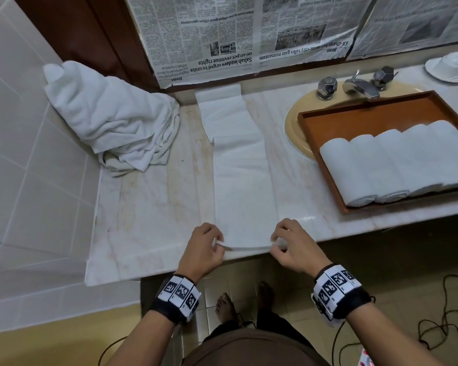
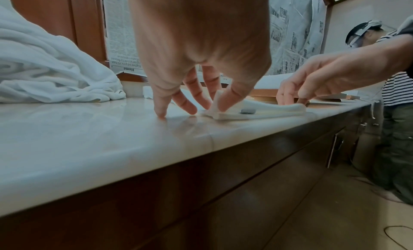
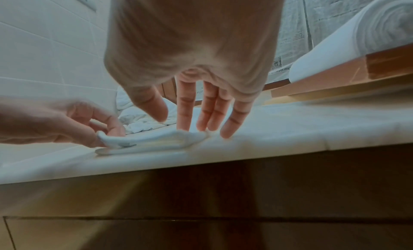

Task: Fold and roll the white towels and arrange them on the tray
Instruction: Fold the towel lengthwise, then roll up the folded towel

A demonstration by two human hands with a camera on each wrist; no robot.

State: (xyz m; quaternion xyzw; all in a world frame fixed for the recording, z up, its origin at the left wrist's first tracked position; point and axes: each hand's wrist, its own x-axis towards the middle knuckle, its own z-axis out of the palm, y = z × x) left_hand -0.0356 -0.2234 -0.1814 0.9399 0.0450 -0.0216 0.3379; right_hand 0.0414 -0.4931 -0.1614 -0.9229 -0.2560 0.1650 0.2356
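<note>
A long folded white towel (image 1: 245, 180) lies as a narrow strip on the marble counter (image 1: 148, 207), running from the front edge to the back wall. My left hand (image 1: 217, 243) pinches its near left corner between thumb and forefinger (image 2: 225, 101), the corner lifted a little. My right hand (image 1: 275, 243) pinches the near right corner, its fingers (image 3: 185, 119) reaching down onto the towel's end (image 3: 156, 140). The brown tray (image 1: 368, 120) sits over the sink at right and holds several rolled white towels (image 1: 397, 162) side by side.
A heap of unfolded white towels (image 1: 111, 120) leans in the back left corner. Faucet (image 1: 360, 87) and a cup on a saucer (image 1: 450, 66) stand behind the tray. Newspaper (image 1: 222, 35) covers the wall. A person in a striped shirt (image 2: 395, 94) stands at right. Cables (image 1: 447, 326) lie on the floor.
</note>
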